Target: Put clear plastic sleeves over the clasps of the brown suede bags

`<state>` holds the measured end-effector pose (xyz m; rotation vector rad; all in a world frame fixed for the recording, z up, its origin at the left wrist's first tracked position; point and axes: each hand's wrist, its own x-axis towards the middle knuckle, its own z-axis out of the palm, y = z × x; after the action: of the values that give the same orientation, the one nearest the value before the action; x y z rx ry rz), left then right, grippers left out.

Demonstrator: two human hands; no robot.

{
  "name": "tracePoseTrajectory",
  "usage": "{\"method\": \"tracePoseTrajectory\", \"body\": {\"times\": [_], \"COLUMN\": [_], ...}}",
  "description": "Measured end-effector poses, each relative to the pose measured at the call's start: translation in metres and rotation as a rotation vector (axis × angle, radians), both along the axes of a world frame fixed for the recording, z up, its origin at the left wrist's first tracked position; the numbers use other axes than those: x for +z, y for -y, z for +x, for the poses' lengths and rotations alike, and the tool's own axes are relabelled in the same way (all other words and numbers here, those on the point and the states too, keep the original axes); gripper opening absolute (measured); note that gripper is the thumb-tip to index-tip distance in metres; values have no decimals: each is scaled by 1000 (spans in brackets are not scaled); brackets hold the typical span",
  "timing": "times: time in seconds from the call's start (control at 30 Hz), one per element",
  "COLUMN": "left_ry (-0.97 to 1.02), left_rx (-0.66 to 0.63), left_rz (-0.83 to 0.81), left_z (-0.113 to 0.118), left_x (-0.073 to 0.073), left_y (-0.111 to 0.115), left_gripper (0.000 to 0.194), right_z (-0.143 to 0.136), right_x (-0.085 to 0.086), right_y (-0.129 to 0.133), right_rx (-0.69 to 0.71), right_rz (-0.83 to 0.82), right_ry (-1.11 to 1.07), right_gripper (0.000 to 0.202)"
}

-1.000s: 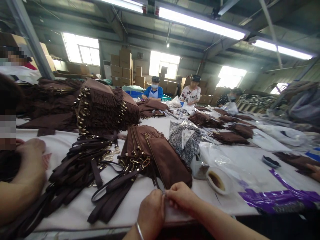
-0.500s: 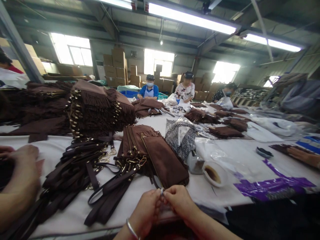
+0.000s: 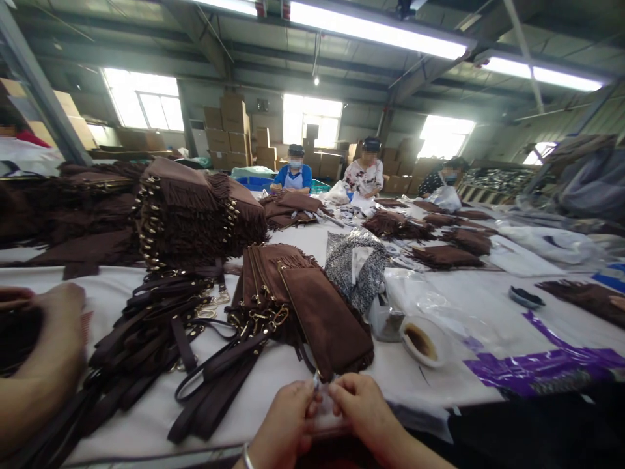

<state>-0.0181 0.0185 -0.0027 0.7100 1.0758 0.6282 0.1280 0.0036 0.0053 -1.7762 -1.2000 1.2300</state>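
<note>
Film [image 3: 317, 380], a small pale piece, sits between the fingertips of the left hand [image 3: 288, 417] and the right hand [image 3: 364, 407]. Well left of the hands is a co-worker's arm [image 3: 53, 365]; nearer to them on that side, straps [image 3: 131, 339] lie in a dark heap. The left hand pinches the film between thumb and finger. Just beyond both hands, the brown bag [image 3: 327, 312] slants on others, its near end by the fingertips. The right hand is also closed in a pinch, seemingly on the film's other side, though the fingers hide the exact hold. Farther right lies purple plastic [image 3: 541, 372]. I judge the film almost weightless, thin, soft and somewhat slippery, easily creased or torn, so it is best taken by its edges between thumb and forefinger. Half a second ago the fingertips nearly met; now a small gap parts them, while the bag and straps lie as they did.
</note>
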Motion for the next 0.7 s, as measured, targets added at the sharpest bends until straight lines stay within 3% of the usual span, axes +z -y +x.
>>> {"method": "tracePoseTrajectory", "body": {"times": [0.2, 0.37, 0.43, 0.57, 0.7], "left_ry": [-488, -484, -365, 88, 453], "left_rx": [-23, -49, 8, 27, -4], "left_rz": [606, 725, 612, 82, -281], "left_z": [6, 12, 15, 18, 16], "left_x": [0, 2, 0, -1, 15], "left_y": [7, 14, 15, 12, 7], "left_gripper": [42, 41, 41, 45, 39], "right_z": [-20, -35, -36, -34, -33], "right_x": [-4, -11, -13, -17, -17], "right_y": [14, 13, 12, 9, 4], "right_rx": [-42, -265, -246, -197, -169], "right_rz": [-2, -118, -147, -262, -353], "right_ry": [-631, -1087, -1138, -1221, -1330], "right_gripper": [41, 42, 40, 46, 53]}}
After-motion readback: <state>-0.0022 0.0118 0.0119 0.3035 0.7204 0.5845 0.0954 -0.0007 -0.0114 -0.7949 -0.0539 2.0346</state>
